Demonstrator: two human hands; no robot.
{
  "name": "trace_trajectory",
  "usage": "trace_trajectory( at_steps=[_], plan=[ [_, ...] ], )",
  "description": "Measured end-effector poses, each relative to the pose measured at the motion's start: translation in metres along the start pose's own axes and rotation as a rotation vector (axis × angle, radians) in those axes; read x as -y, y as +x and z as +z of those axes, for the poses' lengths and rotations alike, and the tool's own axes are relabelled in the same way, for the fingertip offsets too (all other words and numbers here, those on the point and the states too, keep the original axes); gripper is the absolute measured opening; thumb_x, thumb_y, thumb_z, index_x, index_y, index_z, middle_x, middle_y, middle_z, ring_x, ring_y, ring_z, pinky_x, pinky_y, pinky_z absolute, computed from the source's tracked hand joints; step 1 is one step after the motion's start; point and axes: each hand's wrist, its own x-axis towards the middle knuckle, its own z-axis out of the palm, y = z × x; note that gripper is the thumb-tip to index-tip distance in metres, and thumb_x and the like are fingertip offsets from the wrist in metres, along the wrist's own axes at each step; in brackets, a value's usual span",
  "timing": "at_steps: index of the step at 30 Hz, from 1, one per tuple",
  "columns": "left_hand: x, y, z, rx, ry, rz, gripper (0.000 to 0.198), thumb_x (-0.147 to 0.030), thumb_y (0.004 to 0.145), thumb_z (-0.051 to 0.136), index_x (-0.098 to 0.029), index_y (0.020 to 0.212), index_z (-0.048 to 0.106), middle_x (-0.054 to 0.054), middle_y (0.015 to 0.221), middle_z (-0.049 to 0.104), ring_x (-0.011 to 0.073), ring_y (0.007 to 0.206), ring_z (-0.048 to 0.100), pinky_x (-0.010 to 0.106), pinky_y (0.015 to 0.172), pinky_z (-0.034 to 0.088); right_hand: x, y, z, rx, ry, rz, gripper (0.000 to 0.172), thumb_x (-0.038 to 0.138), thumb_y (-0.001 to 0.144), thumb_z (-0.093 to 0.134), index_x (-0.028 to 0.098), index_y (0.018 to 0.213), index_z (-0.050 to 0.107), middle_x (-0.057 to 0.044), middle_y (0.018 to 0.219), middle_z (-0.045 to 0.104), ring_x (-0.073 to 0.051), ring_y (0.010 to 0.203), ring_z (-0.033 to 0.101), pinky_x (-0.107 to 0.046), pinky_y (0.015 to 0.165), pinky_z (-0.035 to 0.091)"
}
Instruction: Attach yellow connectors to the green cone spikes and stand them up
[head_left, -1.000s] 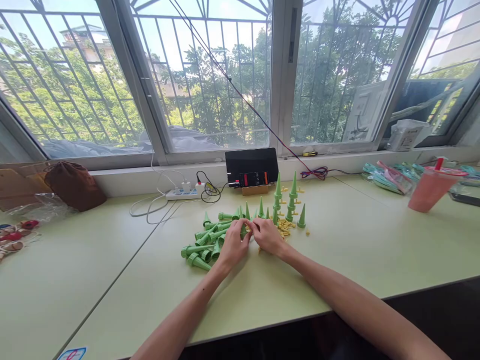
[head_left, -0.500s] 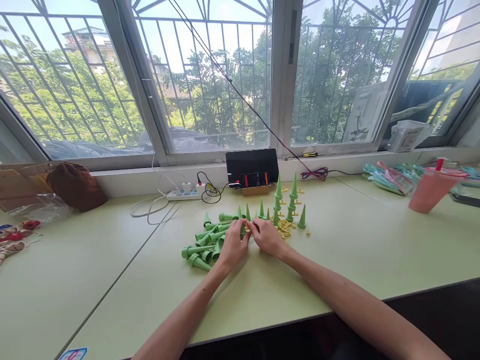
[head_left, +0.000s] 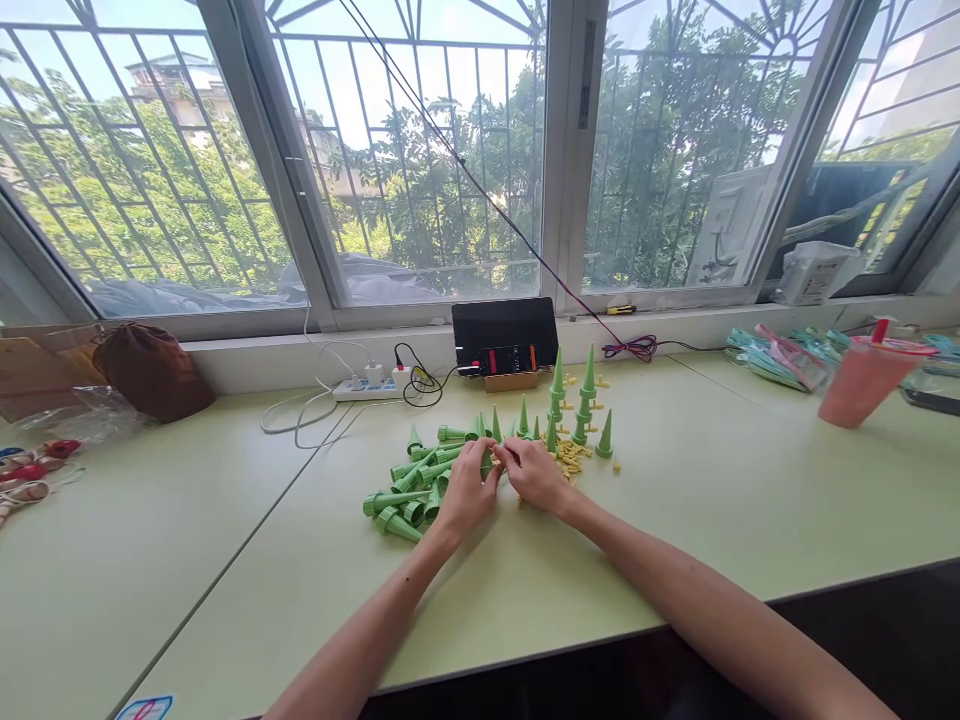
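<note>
My left hand (head_left: 469, 485) is closed round a green plastic watering spike (head_left: 486, 462), mostly hidden by the fingers. My right hand (head_left: 534, 472) meets it at the fingertips, pinched; what it grips is too small and covered to make out. Left of the hands lies a heap of green spikes (head_left: 401, 498), cone-shaped with ribbed caps. Beside my right hand is a pile of small yellow valve pieces (head_left: 574, 455). Behind it, green spikes with yellow valves stand stacked in two columns (head_left: 583, 405), and a single spike (head_left: 604, 438) stands upright to their right.
A dark tablet (head_left: 504, 325) leans at the window with a phone before it. A power strip (head_left: 367, 388) with cables lies at the back left, near a brown drawstring bag (head_left: 154, 372). A pink cup (head_left: 862, 385) and bagged strips (head_left: 776, 358) are at the right.
Both hands stay together in almost the same place; only a slight shift of the fingertips shows. The spikes and valve pieces on the table have not moved.
</note>
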Motion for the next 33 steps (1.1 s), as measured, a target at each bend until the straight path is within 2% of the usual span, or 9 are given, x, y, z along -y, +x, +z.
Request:
trace_trajectory(
  at_steps=[11, 21, 27, 33],
  plan=[
    [-0.0007, -0.0001, -0.0007, 0.006, 0.003, 0.003, 0.022, -0.013, 0.080, 0.053, -0.019, 0.100, 0.055, 0.006, 0.099, 0.062, 0.0201, 0.093, 0.057, 0.031, 0.075, 0.047, 0.0037, 0.0005, -0.0028, 0.026, -0.026, 0.019, 0.042, 0.035, 0.099, 0.037, 0.016, 0.068, 0.058, -0.003, 0.063, 0.060, -0.011, 0.056, 0.042, -0.024, 0.053, 0.022],
    [-0.0016, 0.0002, -0.0018, -0.003, 0.003, 0.024, 0.019, -0.013, 0.079, 0.053, -0.019, 0.097, 0.056, 0.005, 0.095, 0.061, 0.0195, 0.091, 0.057, 0.034, 0.082, 0.046, 0.0033, 0.0008, -0.0018, 0.049, -0.042, 0.029, 0.049, 0.042, 0.100, 0.032, 0.016, 0.069, 0.060, -0.004, 0.066, 0.062, -0.012, 0.058, 0.045, -0.025, 0.054, 0.023],
    [-0.0014, 0.0006, -0.0016, -0.001, 0.012, 0.003, 0.021, -0.013, 0.081, 0.051, -0.018, 0.100, 0.056, 0.007, 0.097, 0.061, 0.0215, 0.093, 0.058, 0.034, 0.080, 0.047, 0.0007, 0.0004, 0.0012, 0.063, -0.052, 0.022, 0.044, 0.044, 0.099, 0.034, 0.016, 0.075, 0.058, -0.004, 0.069, 0.062, -0.012, 0.059, 0.046, -0.024, 0.054, 0.024],
    [-0.0021, 0.0004, -0.0023, 0.012, 0.024, 0.008, 0.022, -0.010, 0.080, 0.049, -0.018, 0.099, 0.057, 0.007, 0.098, 0.062, 0.0210, 0.093, 0.058, 0.035, 0.084, 0.046, -0.0012, 0.0009, 0.0020, 0.099, -0.072, 0.007, 0.038, 0.041, 0.098, 0.038, 0.017, 0.077, 0.059, -0.003, 0.069, 0.060, -0.013, 0.061, 0.046, -0.025, 0.055, 0.024]
  ],
)
